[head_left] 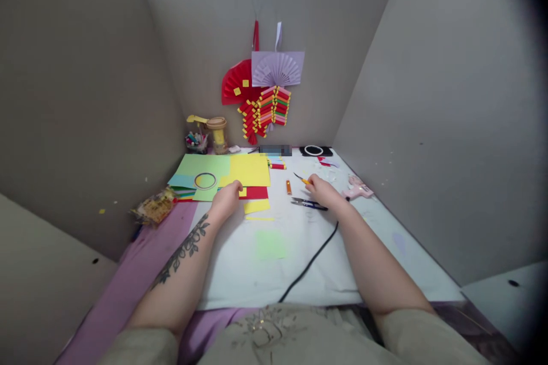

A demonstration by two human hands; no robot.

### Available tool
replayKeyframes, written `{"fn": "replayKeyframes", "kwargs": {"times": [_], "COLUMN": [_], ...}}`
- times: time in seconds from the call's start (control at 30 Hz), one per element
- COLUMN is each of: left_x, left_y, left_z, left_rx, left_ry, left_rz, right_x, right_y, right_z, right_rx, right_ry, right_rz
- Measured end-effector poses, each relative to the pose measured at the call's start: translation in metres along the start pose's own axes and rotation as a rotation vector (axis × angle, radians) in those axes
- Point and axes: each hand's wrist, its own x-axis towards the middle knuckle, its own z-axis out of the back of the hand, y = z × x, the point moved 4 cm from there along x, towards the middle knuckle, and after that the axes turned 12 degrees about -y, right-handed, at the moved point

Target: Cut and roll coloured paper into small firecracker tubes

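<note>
My left hand [228, 196] is closed at the edge of the stacked coloured paper, a small yellow paper piece [242, 191] pinched at its fingertips. In my right hand [322, 189] is a slim orange-handled tool [305, 181] with a thin dark tip, pointing left. Just below that hand lie dark thread snips [306, 203]. A small orange paper roll [288, 187] rests between the hands. Near my left hand are a yellow paper rectangle [257, 206] and a thin yellow strip [262, 219]. Closer to me lies a pale green paper square [270, 244].
A tape roll [205, 181] sits on the green and yellow sheets [250, 168]. A pink glue gun [358, 187] lies at right; a black cable [310, 265] crosses the table. A jar [220, 137] stands back left. Paper fans [278, 68] and firecracker ornaments [274, 107] hang on the partition.
</note>
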Motion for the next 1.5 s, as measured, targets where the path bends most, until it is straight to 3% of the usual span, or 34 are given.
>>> {"fn": "replayKeyframes", "kwargs": {"times": [0.2, 0.27, 0.37, 0.47, 0.63, 0.73, 0.9, 1.1, 1.2, 1.3, 1.37, 1.5], "left_x": [-0.004, -0.003, 0.001, 0.003, 0.001, 0.001, 0.0, -0.005, -0.008, -0.013, -0.014, -0.015], "left_y": [-0.008, -0.008, -0.008, -0.008, -0.005, -0.004, -0.013, -0.018, -0.025, -0.031, -0.031, -0.03], "left_z": [-0.005, -0.007, -0.007, -0.004, -0.004, -0.002, 0.001, 0.0, -0.004, -0.012, -0.016, -0.02], "left_rx": [-0.152, -0.204, -0.267, -0.276, -0.144, -0.149, -0.239, -0.2, -0.243, -0.275, -0.265, -0.262], "left_ry": [0.012, 0.002, -0.033, -0.067, -0.025, -0.038, -0.007, 0.009, 0.051, 0.185, 0.254, 0.274], "left_rz": [-0.205, -0.233, -0.245, -0.219, -0.089, -0.082, -0.207, -0.129, -0.262, -0.435, -0.476, -0.505], "right_x": [-0.013, -0.009, -0.002, -0.004, -0.023, -0.029, -0.029, -0.03, -0.03, -0.028, -0.027, -0.027], "right_y": [-0.014, -0.017, -0.014, 0.003, 0.041, 0.052, 0.051, 0.051, 0.05, 0.048, 0.046, 0.046], "right_z": [-0.003, -0.005, 0.0, 0.003, -0.009, -0.018, -0.025, -0.023, -0.024, -0.029, -0.032, -0.036], "right_rx": [-0.088, -0.116, -0.103, 0.025, 0.229, 0.277, 0.255, 0.207, 0.155, 0.093, 0.065, 0.039], "right_ry": [0.285, 0.242, 0.045, -0.064, 0.047, 0.08, 0.113, 0.146, 0.139, 0.127, 0.119, 0.115], "right_rz": [0.123, 0.119, 0.094, 0.185, 0.423, 0.429, 0.38, 0.416, 0.432, 0.441, 0.45, 0.472]}}
